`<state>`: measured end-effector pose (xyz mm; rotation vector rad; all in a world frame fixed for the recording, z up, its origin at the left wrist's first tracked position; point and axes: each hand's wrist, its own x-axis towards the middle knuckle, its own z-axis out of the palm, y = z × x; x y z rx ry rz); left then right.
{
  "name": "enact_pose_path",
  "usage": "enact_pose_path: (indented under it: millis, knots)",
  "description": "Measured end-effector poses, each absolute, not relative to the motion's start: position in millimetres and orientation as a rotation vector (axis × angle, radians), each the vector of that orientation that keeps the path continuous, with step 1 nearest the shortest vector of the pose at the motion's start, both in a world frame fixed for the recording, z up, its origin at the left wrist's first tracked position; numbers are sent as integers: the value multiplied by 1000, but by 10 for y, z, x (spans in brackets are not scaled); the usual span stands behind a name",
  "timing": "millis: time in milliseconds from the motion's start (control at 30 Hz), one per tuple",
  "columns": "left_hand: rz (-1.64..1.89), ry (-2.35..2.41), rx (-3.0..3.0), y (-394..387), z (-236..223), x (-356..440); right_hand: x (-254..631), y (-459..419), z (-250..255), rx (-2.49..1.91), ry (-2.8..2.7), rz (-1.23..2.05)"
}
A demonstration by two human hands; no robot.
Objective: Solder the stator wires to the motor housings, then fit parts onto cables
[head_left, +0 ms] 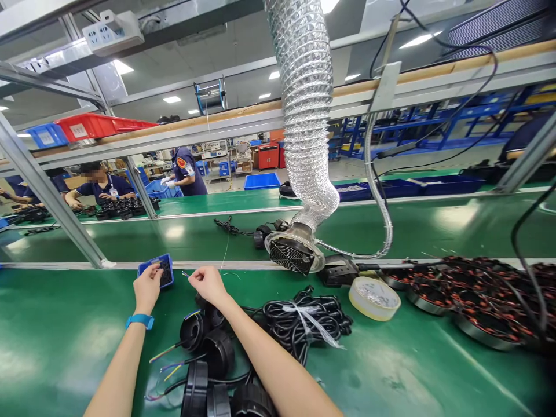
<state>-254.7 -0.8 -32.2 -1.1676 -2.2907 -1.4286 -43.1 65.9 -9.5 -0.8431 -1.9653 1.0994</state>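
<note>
My left hand (147, 286), with a blue band (139, 321) on its wrist, reaches to the small blue bin (171, 260). Its fingers are pinched together over small dark parts (165, 273) inside; whatever they grip is hidden. To the right of the bin, my right hand (207, 284) is closed in a pinch, with thin wire ends (186, 274) sticking out to the left. Below it lie several black round housings (220, 352) with cables, and coloured wires (167, 352) poke out of the cable ends.
A tied bundle of black cables (299, 321) lies right of my forearm, beside a tape roll (374, 298). Wound metal rings (471, 301) are piled farther right. A fume fan (291, 255) hangs low from a silver duct (306, 104). Co-workers (186, 171) are across the line.
</note>
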Motion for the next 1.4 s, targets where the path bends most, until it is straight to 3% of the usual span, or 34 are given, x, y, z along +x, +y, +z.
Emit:
enact_pose_path:
  millis: [233,467,667,1400]
  knots:
    - [-1454,-2306,-1149,-10,-268,-2537,-419,656,-77,-865,-1969,1077]
    - [-2150,-2059,-1404,31,47,-2019,-429,680,-100,-824,-1954,1058]
    - [-1952,-2147,-1501,2,89,-1814,-425,668,-96,-814,-1958,1017]
    - [-2154,-2159,-1470,-4,101,-1845,-416,655,-88,-822,-1977,995]
